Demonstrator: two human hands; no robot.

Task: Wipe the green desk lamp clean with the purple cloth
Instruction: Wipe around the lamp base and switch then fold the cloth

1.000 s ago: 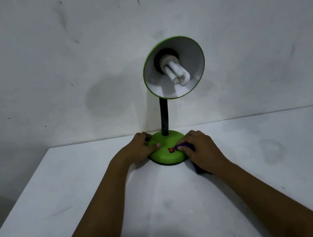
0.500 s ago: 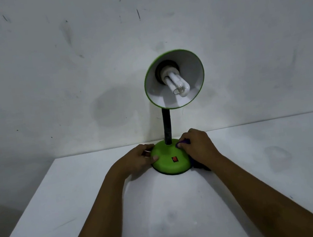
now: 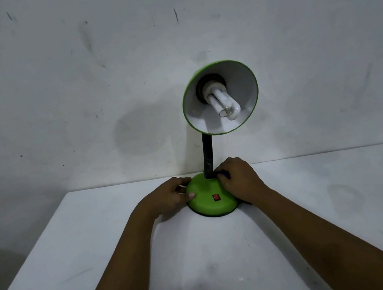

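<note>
since the earlier frames the right hand (image 3: 239, 178) has slid the purple cloth (image 3: 223, 173) off the front of the base, near the red switch (image 3: 216, 197), and up round the right shoulder of the dome to the foot of the black neck (image 3: 207, 153). that suggests the front face of the base is done and the wiping is now working round the back and top of it; the neck and shade (image 3: 220, 97) look untouched by the cloth at this moment, so i judge the job to be in its early part.

the right hand lies palm down over the right side of the base, fingers curled over the cloth and pressing it against the green plastic. only a small dark-purple edge shows at the fingertips, beside the neck, and a darker scrap pokes out under the wrist on the table (image 3: 101, 245).

the left hand (image 3: 172, 196) has stayed on the left rim of the base, thumb on the green dome and fingers curled round its edge, steadying it. both forearms reach in from the lower corners.

the green desk lamp (image 3: 210, 201) stands upright at the far middle of the white table, close to the wall (image 3: 77, 87), its shade tilted toward the camera with the white bulb (image 3: 224, 104) showing, unlit.
</note>
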